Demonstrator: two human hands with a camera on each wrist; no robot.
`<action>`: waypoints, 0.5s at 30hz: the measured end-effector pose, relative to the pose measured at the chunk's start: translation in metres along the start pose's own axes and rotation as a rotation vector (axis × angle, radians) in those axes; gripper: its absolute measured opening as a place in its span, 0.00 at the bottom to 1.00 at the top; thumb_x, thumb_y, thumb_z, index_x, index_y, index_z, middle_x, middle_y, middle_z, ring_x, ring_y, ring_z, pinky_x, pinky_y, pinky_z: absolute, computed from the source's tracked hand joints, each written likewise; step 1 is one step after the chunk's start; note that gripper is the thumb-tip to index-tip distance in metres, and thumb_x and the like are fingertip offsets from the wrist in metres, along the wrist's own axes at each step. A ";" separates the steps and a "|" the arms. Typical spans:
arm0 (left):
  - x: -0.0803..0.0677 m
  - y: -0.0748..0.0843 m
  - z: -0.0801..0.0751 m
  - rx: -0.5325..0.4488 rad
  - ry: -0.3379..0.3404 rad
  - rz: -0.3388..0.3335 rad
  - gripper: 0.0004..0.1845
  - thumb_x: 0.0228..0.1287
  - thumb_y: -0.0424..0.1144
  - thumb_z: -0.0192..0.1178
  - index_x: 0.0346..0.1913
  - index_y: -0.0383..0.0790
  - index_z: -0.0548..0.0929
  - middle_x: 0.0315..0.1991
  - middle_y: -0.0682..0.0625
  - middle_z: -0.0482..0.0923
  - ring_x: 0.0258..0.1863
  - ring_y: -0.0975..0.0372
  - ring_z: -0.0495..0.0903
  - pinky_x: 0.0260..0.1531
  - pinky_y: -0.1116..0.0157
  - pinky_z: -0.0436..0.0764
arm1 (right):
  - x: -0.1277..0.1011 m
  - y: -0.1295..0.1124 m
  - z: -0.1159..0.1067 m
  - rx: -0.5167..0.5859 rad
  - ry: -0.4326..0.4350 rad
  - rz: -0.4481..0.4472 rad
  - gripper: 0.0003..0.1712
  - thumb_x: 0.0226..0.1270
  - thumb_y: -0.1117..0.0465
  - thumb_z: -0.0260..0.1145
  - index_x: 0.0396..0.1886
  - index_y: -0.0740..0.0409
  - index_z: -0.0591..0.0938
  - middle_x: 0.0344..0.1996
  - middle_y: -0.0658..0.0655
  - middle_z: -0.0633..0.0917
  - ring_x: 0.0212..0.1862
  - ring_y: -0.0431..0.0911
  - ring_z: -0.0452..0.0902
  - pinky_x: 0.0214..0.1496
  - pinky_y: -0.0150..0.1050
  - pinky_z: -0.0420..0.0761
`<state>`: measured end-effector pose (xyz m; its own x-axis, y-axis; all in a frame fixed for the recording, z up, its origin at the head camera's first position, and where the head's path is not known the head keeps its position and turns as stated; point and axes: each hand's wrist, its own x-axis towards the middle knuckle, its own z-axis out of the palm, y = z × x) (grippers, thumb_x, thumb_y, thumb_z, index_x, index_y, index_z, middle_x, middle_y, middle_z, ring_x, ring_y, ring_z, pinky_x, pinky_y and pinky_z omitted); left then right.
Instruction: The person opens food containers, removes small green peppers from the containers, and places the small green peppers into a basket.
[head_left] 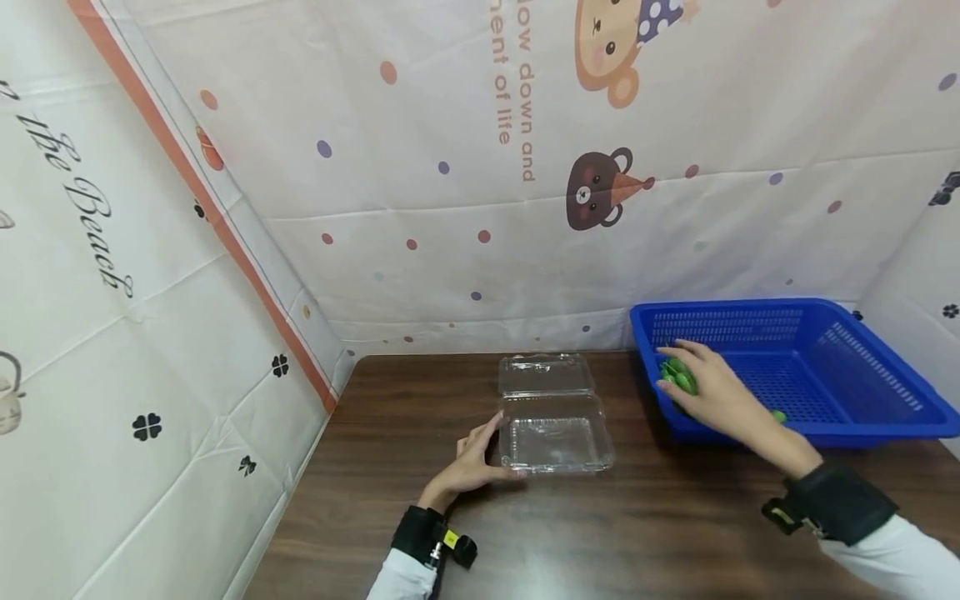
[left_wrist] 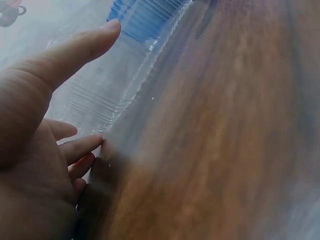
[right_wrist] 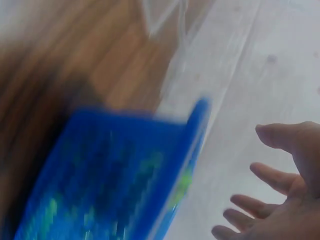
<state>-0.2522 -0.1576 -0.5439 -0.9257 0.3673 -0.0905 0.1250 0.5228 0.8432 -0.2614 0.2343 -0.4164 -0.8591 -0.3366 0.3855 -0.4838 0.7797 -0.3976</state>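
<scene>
Left hand [head_left: 472, 463], fingers straight, touches the clear box [head_left: 553, 432]. Right hand [head_left: 716, 387], fingers spread, hovers over green things [head_left: 678, 375] in the blue basket [head_left: 862, 367].

Wooden table [head_left: 600, 533]; patterned, perhaps plastic, backdrop [head_left: 450, 167].

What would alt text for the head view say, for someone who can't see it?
A person's right hand reaches into a blue basket over green items, while the left hand touches the left edge of an open clear plastic box. Both stand on a dark wooden table, with patterned cloth walls behind.
</scene>
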 end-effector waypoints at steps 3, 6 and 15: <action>0.001 -0.001 -0.001 -0.005 0.008 -0.016 0.60 0.54 0.52 0.77 0.84 0.56 0.49 0.80 0.43 0.53 0.75 0.45 0.48 0.63 0.43 0.54 | -0.006 -0.022 0.017 0.009 0.056 -0.028 0.31 0.66 0.63 0.73 0.66 0.67 0.76 0.67 0.80 0.70 0.68 0.78 0.62 0.63 0.76 0.63; 0.000 -0.003 -0.001 0.009 0.011 -0.033 0.60 0.53 0.55 0.77 0.84 0.57 0.49 0.80 0.43 0.52 0.74 0.45 0.48 0.64 0.40 0.56 | -0.015 -0.040 0.038 0.049 0.140 -0.067 0.34 0.63 0.65 0.74 0.68 0.64 0.75 0.69 0.77 0.69 0.69 0.75 0.64 0.62 0.73 0.69; -0.016 -0.010 -0.012 -0.013 -0.051 -0.026 0.61 0.54 0.57 0.77 0.84 0.58 0.47 0.82 0.48 0.53 0.77 0.42 0.47 0.69 0.32 0.54 | -0.041 -0.069 0.091 0.150 0.178 -0.077 0.38 0.63 0.63 0.75 0.73 0.54 0.73 0.72 0.68 0.71 0.69 0.68 0.69 0.58 0.66 0.77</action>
<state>-0.2429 -0.1774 -0.5444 -0.9092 0.3925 -0.1388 0.0962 0.5225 0.8472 -0.2078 0.1462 -0.4810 -0.7825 -0.2835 0.5544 -0.5774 0.6636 -0.4757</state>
